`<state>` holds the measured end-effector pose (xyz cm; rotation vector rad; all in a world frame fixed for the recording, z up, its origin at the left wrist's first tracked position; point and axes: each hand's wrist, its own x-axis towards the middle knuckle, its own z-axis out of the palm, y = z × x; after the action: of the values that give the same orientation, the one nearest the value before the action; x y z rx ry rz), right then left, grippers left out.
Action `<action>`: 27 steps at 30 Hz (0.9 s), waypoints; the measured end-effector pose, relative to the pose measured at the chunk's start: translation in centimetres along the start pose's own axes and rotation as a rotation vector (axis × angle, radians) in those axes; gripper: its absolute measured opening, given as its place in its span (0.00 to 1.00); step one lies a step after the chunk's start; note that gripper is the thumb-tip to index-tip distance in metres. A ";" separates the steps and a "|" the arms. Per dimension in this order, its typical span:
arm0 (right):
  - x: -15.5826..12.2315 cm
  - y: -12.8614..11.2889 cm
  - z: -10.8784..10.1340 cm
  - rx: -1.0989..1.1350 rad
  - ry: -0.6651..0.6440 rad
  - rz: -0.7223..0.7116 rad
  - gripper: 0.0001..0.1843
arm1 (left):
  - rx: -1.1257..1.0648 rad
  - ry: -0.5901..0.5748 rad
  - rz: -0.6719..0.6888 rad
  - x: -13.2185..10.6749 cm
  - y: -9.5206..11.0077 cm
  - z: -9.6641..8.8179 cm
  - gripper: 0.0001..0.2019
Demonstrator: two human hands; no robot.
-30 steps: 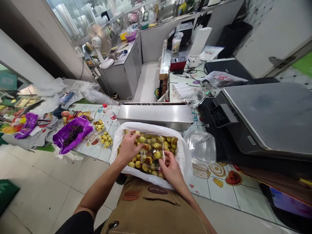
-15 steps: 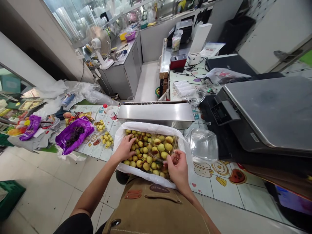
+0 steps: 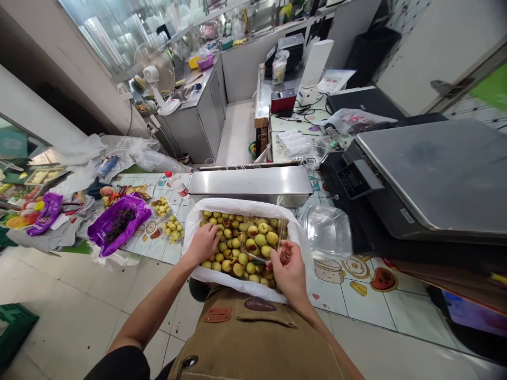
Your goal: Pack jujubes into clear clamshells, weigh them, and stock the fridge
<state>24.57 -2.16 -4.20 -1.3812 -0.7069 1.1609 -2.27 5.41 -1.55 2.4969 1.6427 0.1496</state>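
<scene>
A box lined with a white plastic bag (image 3: 192,227) sits at the counter's front edge, full of small yellow-green fruits (image 3: 229,248). My right hand (image 3: 288,268) grips the near edge of a clear plastic container (image 3: 262,237) that is tilted over the fruits and partly filled with them. My left hand (image 3: 204,243) rests on the fruits at the left side of the box, fingers curled around some of them.
A stainless tray (image 3: 249,184) lies just behind the box. A stack of clear lids (image 3: 328,231) stands to the right, beside a large scale (image 3: 428,174). To the left are small tubs of fruit (image 3: 169,216) and a purple bag (image 3: 116,221).
The clear container has shifted to the right side of the box and tilted up. My left hand has dropped from its far rim down onto the fruits at the left.
</scene>
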 end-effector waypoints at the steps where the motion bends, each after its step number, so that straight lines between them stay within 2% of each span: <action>1: 0.0 0.0 0.0 0.004 0.001 -0.002 0.30 | -0.001 0.013 -0.004 0.3 0.4 0.2 0.14; 6: 0.0 0.2 0.0 0.002 -0.003 -0.011 0.28 | 0.116 -0.039 0.019 1.9 1.8 1.3 0.15; 13: 0.1 0.3 0.0 -0.023 -0.030 -0.002 0.26 | 0.210 -0.075 0.001 2.9 1.7 1.8 0.18; 17: 0.1 0.3 -0.1 -0.046 -0.042 -0.001 0.27 | 0.282 -0.126 -0.044 2.8 2.4 1.9 0.16; 22: -0.1 0.5 -0.2 -0.064 -0.060 -0.015 0.25 | 0.325 -0.171 -0.097 2.6 3.4 1.2 0.14; 27: -0.1 0.8 -0.3 -0.060 -0.076 -0.034 0.22 | 0.307 -0.274 -0.057 3.3 2.8 -0.2 0.16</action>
<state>24.63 -2.47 -4.95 -1.3757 -0.8222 1.1784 1.51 7.36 -0.83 2.5304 1.7247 -0.4644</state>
